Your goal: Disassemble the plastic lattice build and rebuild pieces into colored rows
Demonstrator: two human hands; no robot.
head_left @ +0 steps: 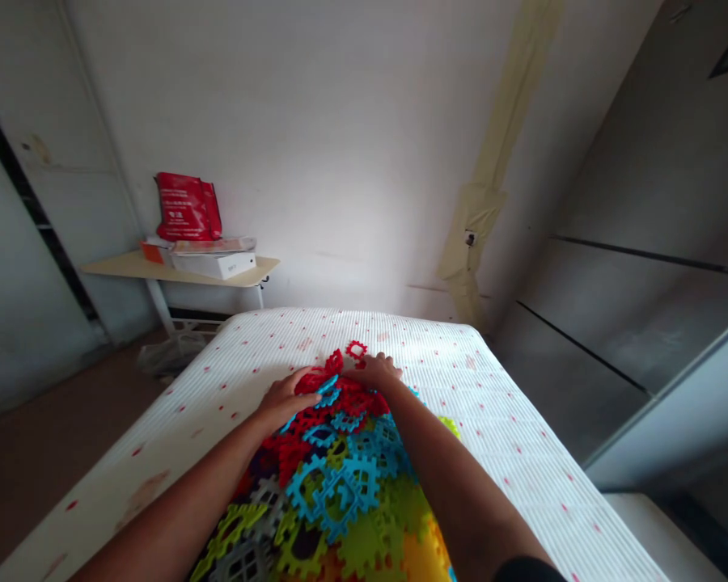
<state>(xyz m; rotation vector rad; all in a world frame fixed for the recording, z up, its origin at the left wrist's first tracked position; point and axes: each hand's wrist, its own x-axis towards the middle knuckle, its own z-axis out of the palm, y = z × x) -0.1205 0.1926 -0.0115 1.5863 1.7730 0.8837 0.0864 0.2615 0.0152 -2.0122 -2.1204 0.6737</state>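
A heap of toothed plastic pieces (pixel 343 489) is covering a dotted white sheet's (pixel 449 347) near middle. At its far end, the left hand (pixel 286 396) is touching red pieces (pixel 355 396), grip apart; the right hand (pixel 376 370) is bordering them, grip unclear. Far left, a red bag (pixel 185 208) is standing.

Flat red plastic pieces with bumpy, toothed edges (pixel 355 398) sit in a messy heap at the far end of a big pile. Nearer are bright blue plastic pieces with toothed edges (pixel 345 493), some with big holes in the middle. They lie on top of green toothed plastic pieces (pixel 364 546). One small red plastic ring with teeth (pixel 350 349) lies at the far edge, on the white ribbed cloth with red spots (pixel 479 453).
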